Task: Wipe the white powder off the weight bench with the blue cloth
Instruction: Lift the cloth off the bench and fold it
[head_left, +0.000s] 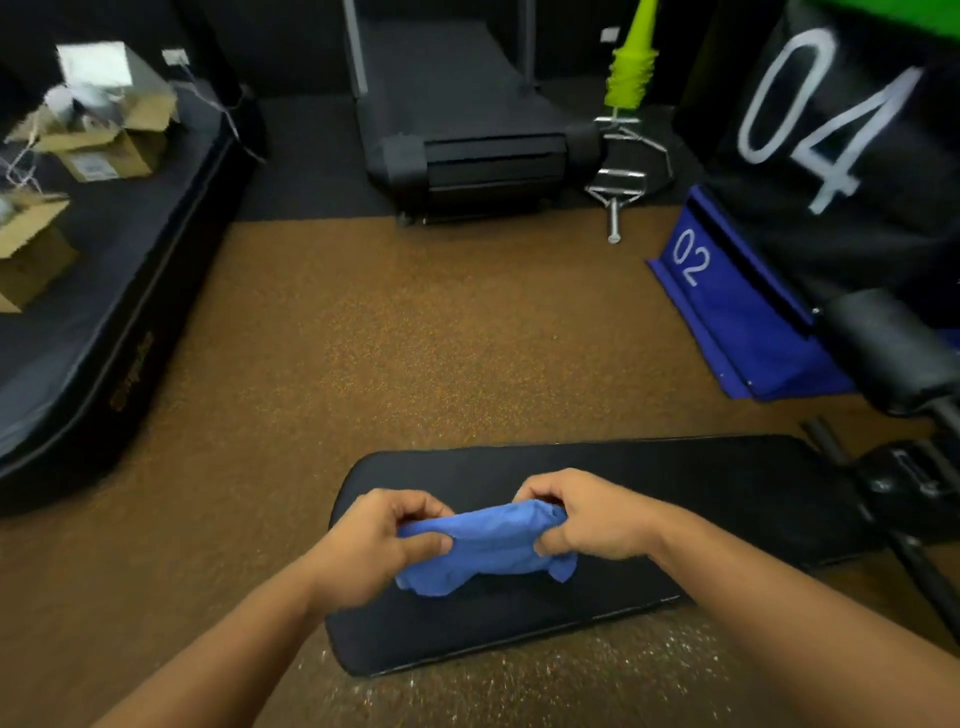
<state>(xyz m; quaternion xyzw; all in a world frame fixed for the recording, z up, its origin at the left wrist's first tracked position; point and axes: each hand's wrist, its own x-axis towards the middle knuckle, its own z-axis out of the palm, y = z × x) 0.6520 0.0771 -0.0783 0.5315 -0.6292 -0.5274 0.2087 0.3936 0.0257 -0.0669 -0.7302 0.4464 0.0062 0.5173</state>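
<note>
Blue cloth (485, 548) hung bunched just above the black padded surface (649, 499) of the weight bench, near its rounded end. The left hand (382, 545) pinched one end and the right hand (592, 522) gripped the other. White specks (597, 670) dotted the brown floor (415, 338) beside the bench.

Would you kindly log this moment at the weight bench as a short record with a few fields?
setting: gym floor, brown speckled mat
weight bench: black pad, lying across the view, below both hands
blue cloth: bunched, held above the pad
left hand: gripping the cloth's left end
right hand: gripping the cloth's right end
white powder: none visible on the pad; pale specks on the floor just in front of it
background: treadmill, cardboard boxes, blue block marked 02
</note>
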